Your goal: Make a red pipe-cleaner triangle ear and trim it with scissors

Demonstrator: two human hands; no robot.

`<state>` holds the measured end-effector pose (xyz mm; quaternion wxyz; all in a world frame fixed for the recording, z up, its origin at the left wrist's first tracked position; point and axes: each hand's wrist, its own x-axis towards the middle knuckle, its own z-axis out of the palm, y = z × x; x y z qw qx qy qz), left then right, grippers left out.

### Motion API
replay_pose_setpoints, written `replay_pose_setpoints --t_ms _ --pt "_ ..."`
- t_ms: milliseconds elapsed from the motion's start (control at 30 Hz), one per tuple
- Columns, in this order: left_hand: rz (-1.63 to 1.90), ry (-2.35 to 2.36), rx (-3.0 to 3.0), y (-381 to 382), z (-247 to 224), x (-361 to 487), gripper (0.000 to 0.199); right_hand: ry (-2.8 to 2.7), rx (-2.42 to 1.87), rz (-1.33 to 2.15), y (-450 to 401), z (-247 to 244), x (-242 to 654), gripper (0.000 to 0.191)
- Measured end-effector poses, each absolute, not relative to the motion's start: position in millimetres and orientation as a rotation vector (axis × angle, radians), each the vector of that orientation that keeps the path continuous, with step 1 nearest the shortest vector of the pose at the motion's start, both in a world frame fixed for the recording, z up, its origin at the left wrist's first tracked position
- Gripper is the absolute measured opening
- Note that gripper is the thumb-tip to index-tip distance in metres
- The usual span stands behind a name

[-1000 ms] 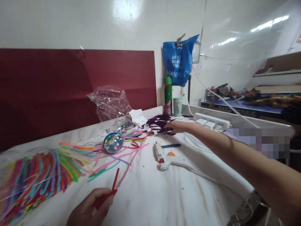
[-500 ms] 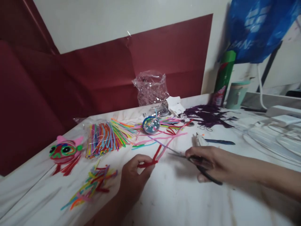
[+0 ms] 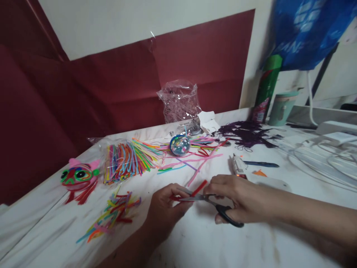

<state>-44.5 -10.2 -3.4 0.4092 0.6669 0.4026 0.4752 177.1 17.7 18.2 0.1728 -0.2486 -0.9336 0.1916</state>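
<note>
My left hand [image 3: 167, 206] pinches a folded red pipe cleaner [image 3: 199, 188] between thumb and fingers, its free end pointing up to the right. My right hand [image 3: 231, 197] is closed on black-handled scissors [image 3: 214, 203]. The scissor blades are parted around the red pipe cleaner, close to my left fingertips. Just beyond lie loose pink pipe cleaners [image 3: 205, 163] and a purple one [image 3: 188, 165]. To the left of my left hand is a pile of short coloured pieces [image 3: 114, 214].
A decorated pink figure [image 3: 79, 178] sits at the left, beside a bag of pipe cleaners [image 3: 125, 160]. Behind are a shiny ball [image 3: 180, 145] and purple strands [image 3: 245, 134]. A glue gun [image 3: 238, 165], blue pen [image 3: 260, 163], cup [image 3: 283, 108] and cables [image 3: 323, 160] are at the right.
My right hand has moved left, bringing the scissors from beside the red pipe cleaner to around it. The glue gun's body and an orange tip now show more.
</note>
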Motion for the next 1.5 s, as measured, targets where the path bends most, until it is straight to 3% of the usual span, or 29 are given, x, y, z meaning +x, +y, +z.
replay_pose_setpoints --t_ms 333,767,1133,1333,1500 --pt "1.285 1.107 1.352 -14.1 -4.0 -37.0 0.036 -2.645 -0.718 0.483 17.7 16.4 176.6 0.030" --pt "1.283 1.040 1.379 -16.2 -7.8 -34.6 0.035 -2.559 -0.548 0.231 16.5 -5.4 168.0 0.013" --pt "1.388 1.045 1.298 -20.3 -3.3 -28.5 0.031 -2.524 -0.522 -0.045 15.9 -12.2 167.8 0.014" --pt "1.426 1.064 1.297 -19.7 0.3 -31.2 0.033 -2.510 -0.598 0.140 19.2 -8.8 168.9 0.014" --pt "1.480 1.142 1.256 -9.3 -1.2 -35.0 0.034 -2.417 -1.170 0.391 39.2 -9.0 166.0 0.022"
